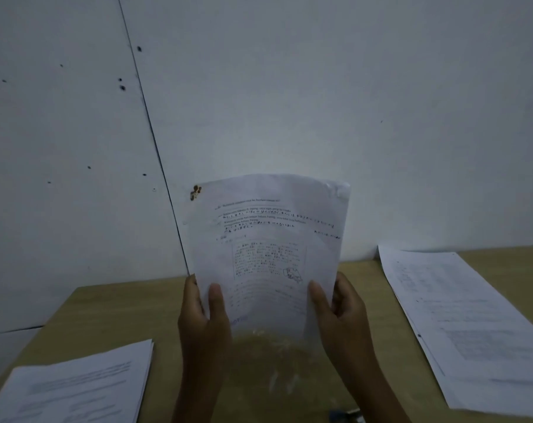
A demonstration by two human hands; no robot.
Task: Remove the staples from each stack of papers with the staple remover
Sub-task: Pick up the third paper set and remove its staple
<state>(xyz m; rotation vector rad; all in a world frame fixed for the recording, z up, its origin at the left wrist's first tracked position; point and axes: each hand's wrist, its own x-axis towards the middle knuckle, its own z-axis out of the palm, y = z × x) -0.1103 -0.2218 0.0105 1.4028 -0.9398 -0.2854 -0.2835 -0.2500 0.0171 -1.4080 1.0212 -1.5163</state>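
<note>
Nearest the lens, low between the wrists: small dark object (347,414) at the bottom edge, partly cut off, too dim to identify. Cannot tell whether staple remover.

Left hand (202,319): clamped on lower left edge of held stack of papers (268,248), thumb (217,300) flat on the printed face, fingers curled behind the sheets.

Right hand (344,315): clamped on lower right edge of same stack, thumb (318,297) on the front, fingers behind.

Held stack: upright between both hands, raised above table (112,312), face toward camera, slightly bowed. Printed text lines near top, boxed block of text lower down, small drawing at box's lower right. Top right corner creased and curled. Staple not discernible in this light.

Left of left hand, well apart: second paper stack (75,389) lying flat on table, several sheets thick at its edge.

Right of right hand, well apart: third paper stack (469,325) lying flat, long edge angled away, far corner near wall (320,87).

Above left hand, just beside held stack's top left corner: brown patch (195,192) on wall. Dark vertical seam (150,126) down wall, scattered dark spots left of it.

Lighting dim; fine print unreadable.
</note>
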